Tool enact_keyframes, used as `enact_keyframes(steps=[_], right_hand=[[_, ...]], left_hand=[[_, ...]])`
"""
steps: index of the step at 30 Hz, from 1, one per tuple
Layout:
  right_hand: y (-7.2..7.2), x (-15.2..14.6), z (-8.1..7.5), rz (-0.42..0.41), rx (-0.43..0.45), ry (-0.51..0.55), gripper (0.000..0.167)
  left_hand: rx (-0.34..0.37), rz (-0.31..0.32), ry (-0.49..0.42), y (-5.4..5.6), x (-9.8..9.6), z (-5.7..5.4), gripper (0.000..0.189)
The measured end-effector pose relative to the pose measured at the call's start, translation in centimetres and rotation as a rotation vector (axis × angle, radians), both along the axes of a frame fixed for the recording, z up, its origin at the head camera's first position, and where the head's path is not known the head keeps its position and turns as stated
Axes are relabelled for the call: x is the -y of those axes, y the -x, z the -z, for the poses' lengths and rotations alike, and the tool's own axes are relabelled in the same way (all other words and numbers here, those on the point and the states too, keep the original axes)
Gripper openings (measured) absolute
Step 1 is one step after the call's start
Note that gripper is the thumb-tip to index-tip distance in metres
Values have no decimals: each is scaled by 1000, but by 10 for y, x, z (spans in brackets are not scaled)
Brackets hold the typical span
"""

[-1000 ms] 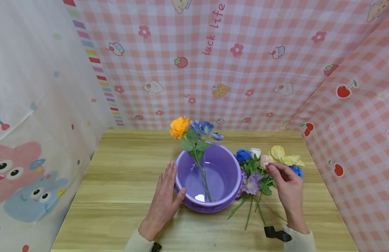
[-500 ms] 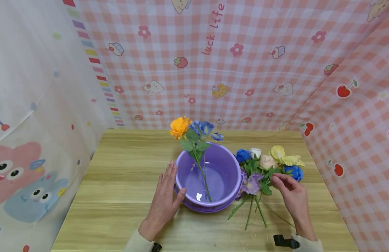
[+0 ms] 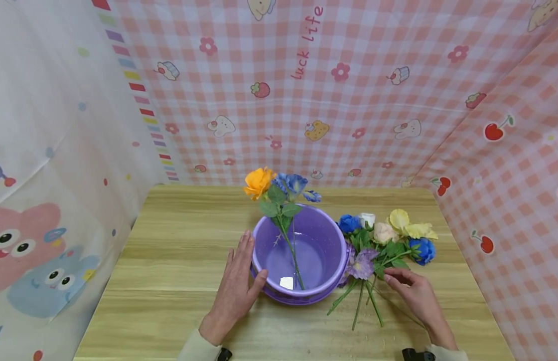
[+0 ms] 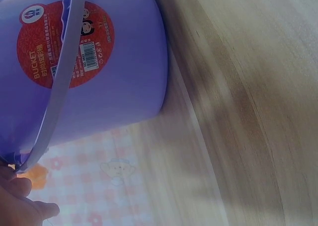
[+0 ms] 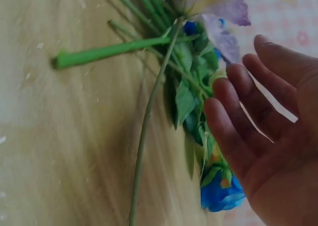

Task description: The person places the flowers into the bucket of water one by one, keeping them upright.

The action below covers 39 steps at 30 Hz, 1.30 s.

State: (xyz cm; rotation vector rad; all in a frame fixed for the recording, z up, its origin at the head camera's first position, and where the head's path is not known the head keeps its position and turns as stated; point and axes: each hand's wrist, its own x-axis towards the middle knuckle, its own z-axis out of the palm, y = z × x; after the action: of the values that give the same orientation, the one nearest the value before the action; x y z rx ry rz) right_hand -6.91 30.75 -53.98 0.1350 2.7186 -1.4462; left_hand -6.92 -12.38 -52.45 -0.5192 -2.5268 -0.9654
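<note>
Down from the blooms [image 3: 385, 233] toward the stems [image 3: 374, 304] moves my right hand [image 3: 416, 297], loosely bent and holding nothing, so I judge the flowers [image 3: 362, 264] beside the purple bucket [image 3: 321, 245] ungrasped; my left hand [image 3: 235, 286], fingers straight, touches the bucket.

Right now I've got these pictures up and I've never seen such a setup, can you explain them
There's no machine here, just a person's two bare hands. The wide picture comes from a camera on the head; the two close ones come from cameras on each wrist. On the wood-grained table stands a purple bucket with an orange flower and a blue flower in it; loose flowers lie alongside. The left hand touches the bucket's side; the right hand, near the loose flowers, holds nothing.
</note>
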Motion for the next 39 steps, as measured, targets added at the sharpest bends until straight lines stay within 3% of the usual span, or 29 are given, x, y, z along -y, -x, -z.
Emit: enact_keyframes(steps=[7, 11, 20, 39], right_hand=[[2, -5, 10, -75, 79, -1, 24], [4, -6, 14, -114, 123, -53, 20], [7, -10, 21, -206, 161, -98, 16], [12, -14, 28, -251, 181, -140, 8]], left_hand=[[8, -3, 2, 0, 0, 0, 74], [7, -4, 5, 0, 0, 0, 74], [20, -9, 16, -1, 0, -2, 74], [26, -10, 21, -1, 0, -2, 74]])
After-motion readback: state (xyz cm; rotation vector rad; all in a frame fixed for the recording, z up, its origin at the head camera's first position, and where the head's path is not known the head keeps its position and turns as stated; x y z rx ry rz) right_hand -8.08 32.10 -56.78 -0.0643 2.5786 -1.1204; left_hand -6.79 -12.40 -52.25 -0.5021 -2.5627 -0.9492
